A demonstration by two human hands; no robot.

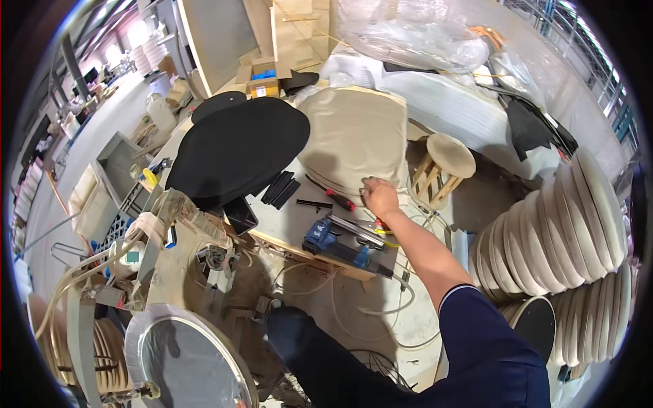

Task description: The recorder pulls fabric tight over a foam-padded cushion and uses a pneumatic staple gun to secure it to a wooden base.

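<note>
while on beige pad (355, 136) near white-lettered blue tool (318, 236), right hand (380, 198), grip unclear, left hand unseen

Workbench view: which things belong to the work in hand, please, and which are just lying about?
Belong, judging by the right hand:
- beige pad, at whose edge the fingers rest
- red-handled tool, close by, probably
- blue tool, perhaps

Apparently just about:
- black pad
- stool
- stacked pads
- yellow box
</note>
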